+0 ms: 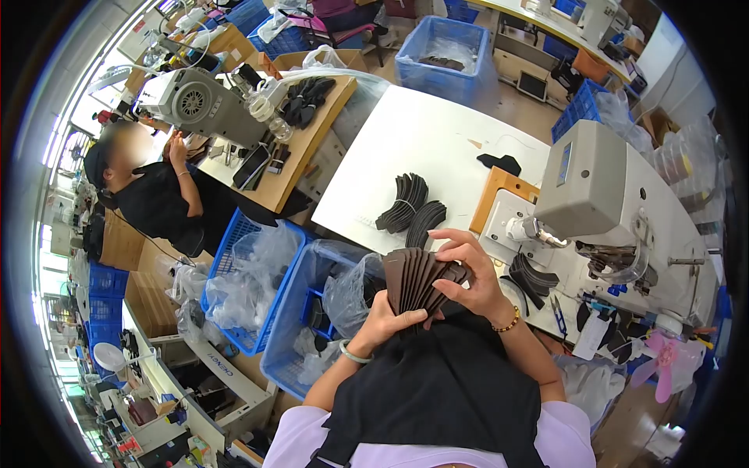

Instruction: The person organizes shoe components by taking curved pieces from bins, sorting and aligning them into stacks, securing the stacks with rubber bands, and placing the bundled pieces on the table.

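Observation:
A fanned stack of dark brown flat pieces (413,279) is held over my black apron. My left hand (388,318) grips its lower left side, with the thumb across the front. At the right end of the fan, the fingers of my right hand (474,282) are bent around the pieces, thumb and fingertips against their edges. Just beyond, on the white table (359,179), lie two bundles of dark curved strips, one (402,204) tied with a band and the other (426,221) beside it.
A sewing machine (585,179) stands at the right, with curved dark pieces (533,277) and blue-handled snips (559,314) near it. Blue crates (269,366) with plastic bags sit left of me. A co-worker (156,187) sits at another machine (195,101).

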Tool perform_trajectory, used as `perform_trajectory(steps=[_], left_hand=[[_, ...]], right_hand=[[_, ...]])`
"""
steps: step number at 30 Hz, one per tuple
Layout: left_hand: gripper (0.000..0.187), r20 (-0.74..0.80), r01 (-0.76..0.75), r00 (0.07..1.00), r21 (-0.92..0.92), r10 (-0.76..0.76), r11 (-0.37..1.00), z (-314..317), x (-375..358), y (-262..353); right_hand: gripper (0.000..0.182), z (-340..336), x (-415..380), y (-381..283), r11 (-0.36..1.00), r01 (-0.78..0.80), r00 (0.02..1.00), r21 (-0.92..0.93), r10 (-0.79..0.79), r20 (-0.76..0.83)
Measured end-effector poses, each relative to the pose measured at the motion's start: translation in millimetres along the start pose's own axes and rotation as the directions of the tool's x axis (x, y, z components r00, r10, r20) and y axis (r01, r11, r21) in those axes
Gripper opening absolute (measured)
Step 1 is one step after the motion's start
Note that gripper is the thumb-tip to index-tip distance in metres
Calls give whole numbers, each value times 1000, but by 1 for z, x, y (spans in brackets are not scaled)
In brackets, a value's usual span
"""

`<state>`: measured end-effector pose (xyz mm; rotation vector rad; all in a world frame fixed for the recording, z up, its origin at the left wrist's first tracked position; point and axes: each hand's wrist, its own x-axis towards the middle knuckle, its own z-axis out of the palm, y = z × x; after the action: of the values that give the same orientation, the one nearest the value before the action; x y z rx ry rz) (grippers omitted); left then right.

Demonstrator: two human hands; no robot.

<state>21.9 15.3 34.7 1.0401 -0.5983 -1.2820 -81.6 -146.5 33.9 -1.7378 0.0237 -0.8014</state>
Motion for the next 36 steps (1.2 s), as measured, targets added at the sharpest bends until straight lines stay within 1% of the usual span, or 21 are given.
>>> perform_trajectory(steps=[8,12,14,15,16,17,19,23,27,30,33,35,36], left_hand=[[31,18,11,1000,-13,-10,1000,-4,5,-2],[29,25,8,1000,-21,-7,1000,-5,6,-1],[29,24,6,1000,-24,-6,1000,-5,6,-1],[35,6,17,1000,-9,-17,1000,-5,6,-2],[42,-13,27,1000,6,-27,1000,-5,6,-2],[42,-14,27,1000,6,-27,1000,-5,6,-2],[31,40,29,999,-29,-28,999,-7,5,-3],[32,54,31,998,-57,-28,998,-5,6,-3],[34,61,36,998,-65,-32,997,-6,7,-4],[35,74,51,996,-64,-46,997,-6,9,-5],[36,94,73,993,-71,-66,995,-5,11,-5],[36,110,86,991,-73,-78,994,-5,14,-5],[37,126,99,988,-65,-90,993,-6,15,-4]], right_hand=[[37,0,-3,-5,996,-73,996,-48,70,-47],[39,0,-5,-1,997,-64,997,-49,62,-36],[36,0,-7,2,997,-66,997,-31,64,-44],[36,1,-8,3,997,-66,997,-30,65,-43],[35,2,-9,4,996,-89,995,12,89,-52],[34,2,-9,5,992,-111,992,54,114,-59],[32,2,-6,5,993,-83,996,81,86,-39],[31,0,1,6,992,-17,1000,127,16,8],[32,-1,-2,11,990,-29,999,138,26,23],[34,-1,-4,11,990,-52,999,131,52,5],[39,-1,-2,5,982,-98,994,163,105,-33],[43,-7,5,-4,978,-179,982,102,172,81],[43,-9,5,-4,978,-184,982,101,177,72]])
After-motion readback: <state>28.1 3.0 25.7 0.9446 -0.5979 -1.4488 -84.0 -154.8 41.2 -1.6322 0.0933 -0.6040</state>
